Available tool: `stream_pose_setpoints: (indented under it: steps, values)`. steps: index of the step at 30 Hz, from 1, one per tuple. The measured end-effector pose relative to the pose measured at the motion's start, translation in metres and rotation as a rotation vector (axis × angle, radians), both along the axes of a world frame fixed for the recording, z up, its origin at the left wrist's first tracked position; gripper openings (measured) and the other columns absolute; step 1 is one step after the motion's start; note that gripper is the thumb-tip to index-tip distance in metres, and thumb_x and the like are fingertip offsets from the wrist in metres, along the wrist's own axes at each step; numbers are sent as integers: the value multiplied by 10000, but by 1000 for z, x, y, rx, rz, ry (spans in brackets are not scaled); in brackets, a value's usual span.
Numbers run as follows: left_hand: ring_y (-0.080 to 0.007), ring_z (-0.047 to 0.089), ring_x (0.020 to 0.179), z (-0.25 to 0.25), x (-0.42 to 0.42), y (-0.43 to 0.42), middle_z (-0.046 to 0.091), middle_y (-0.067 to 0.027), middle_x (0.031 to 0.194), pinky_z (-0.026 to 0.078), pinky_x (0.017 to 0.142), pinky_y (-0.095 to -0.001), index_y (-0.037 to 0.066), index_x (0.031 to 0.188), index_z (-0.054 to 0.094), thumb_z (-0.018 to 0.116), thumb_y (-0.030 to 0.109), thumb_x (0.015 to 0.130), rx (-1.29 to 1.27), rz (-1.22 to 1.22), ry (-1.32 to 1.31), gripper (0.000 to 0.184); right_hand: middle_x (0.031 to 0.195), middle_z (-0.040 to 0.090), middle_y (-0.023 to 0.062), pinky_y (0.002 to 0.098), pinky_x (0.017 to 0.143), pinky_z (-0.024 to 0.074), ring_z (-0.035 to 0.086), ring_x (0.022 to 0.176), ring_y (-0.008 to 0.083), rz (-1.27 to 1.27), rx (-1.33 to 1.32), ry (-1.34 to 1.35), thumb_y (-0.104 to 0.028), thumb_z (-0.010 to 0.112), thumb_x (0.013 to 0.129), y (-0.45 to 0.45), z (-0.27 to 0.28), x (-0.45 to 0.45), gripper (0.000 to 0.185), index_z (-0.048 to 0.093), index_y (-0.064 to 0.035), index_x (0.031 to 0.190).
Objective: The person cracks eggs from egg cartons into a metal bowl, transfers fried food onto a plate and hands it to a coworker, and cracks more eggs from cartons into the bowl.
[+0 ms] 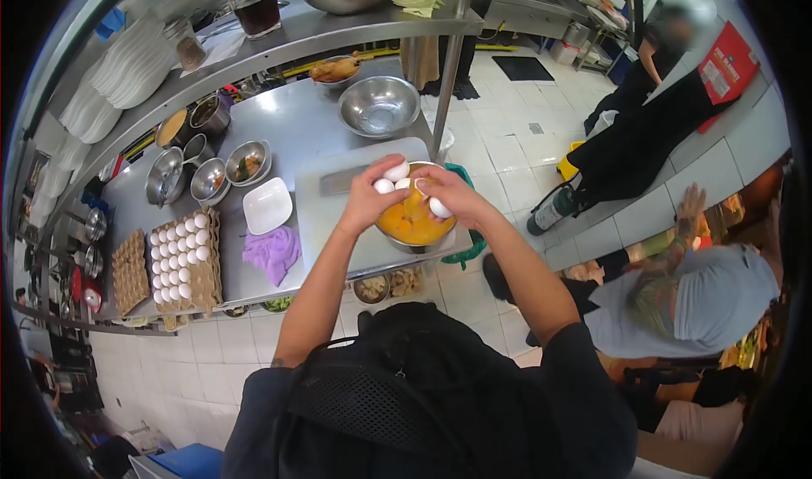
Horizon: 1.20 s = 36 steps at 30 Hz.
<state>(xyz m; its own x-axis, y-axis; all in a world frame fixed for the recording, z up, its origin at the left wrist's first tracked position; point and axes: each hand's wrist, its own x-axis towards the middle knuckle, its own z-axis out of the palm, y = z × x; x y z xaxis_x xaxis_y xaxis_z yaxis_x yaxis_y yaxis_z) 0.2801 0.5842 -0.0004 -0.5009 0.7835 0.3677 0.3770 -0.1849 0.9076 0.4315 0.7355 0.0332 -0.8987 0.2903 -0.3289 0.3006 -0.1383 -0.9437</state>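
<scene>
My left hand (369, 198) is closed around white eggs (396, 173), with a few of them showing between thumb and fingers. Close beside it, my right hand (461, 198) grips another white egg (440, 208), and its fingertips meet those of the left. Both hands are over a metal bowl (420, 249) holding yellow-orange beaten or broken egg (404, 222). Under the bowl lies a white cutting board (326, 225). A knife (338, 181) rests on the board to the left of my hands, its handle hidden.
Left on the steel counter are a carton of eggs (188, 259), an egg tray (130, 272), a purple cloth (272, 255), a white dish (268, 206) and small metal bowls (247, 162). A metal colander (379, 107) stands behind. A shelf post (451, 81) rises nearby. Another person (685, 301) is at right.
</scene>
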Motion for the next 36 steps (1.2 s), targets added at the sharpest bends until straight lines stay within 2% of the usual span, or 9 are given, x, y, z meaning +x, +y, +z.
stream_pose_setpoints:
  steps: [9,13,15,17,19,23,25,32,36]
  values:
    - [-377,572,1235,120,34,46,516,-193,1400,518,990,-407,52,1215,656,854,62,698,249,65,732,554,964,640,60,228,525,471,594,675,82,-203,260,474,-149,653,967,12,70,17,380,490,-79,1303]
    - [-341,586,1232,132,54,69,517,-176,1409,531,968,-392,54,1247,645,831,20,720,356,98,635,560,998,654,101,221,547,484,608,696,91,-552,344,802,-115,637,969,38,52,28,371,482,-85,1305]
    - [-290,607,1208,111,59,79,541,-149,1400,531,970,-376,59,1279,637,797,-13,751,375,95,148,556,1009,652,122,241,542,489,609,700,110,-665,504,794,-135,654,962,75,-3,23,408,473,-87,1325]
    - [-249,633,1146,81,54,64,574,-132,1359,547,941,-334,44,1366,567,715,-1,830,255,189,276,558,1054,669,130,319,784,545,680,914,232,-600,780,289,-220,704,925,102,-65,30,494,495,-69,1347]
    - [-261,662,1072,51,56,41,595,-146,1309,562,899,-295,19,1428,483,626,35,894,263,-42,-853,553,994,665,114,348,709,554,668,882,255,-557,277,8,-252,721,893,118,-164,56,427,550,-103,1255]
    - [-285,673,1039,0,67,7,590,-170,1296,573,840,-273,9,1467,415,560,41,926,188,51,-1131,560,875,601,85,374,554,545,624,796,248,-1037,-844,-184,-238,717,851,96,-275,113,292,580,-148,1092]
    - [-298,678,1034,-9,73,0,582,-185,1298,577,808,-272,12,1461,425,555,36,932,170,119,-1210,546,950,580,87,368,571,552,623,806,231,-904,-684,-275,-146,703,849,77,-309,145,310,575,-123,1130]
    - [-229,659,1106,-16,83,6,659,-100,1241,563,876,-292,15,1394,544,677,-17,854,5,281,-757,556,1104,569,108,237,674,530,603,880,134,-692,101,384,22,630,911,-1,-78,97,520,403,11,1379]
    - [-146,663,998,-15,86,13,695,-89,1178,526,888,-268,18,1288,652,667,-18,820,10,345,-511,470,1203,571,137,363,883,495,595,1024,243,-694,663,998,-70,619,952,-22,1,49,478,425,-15,1385]
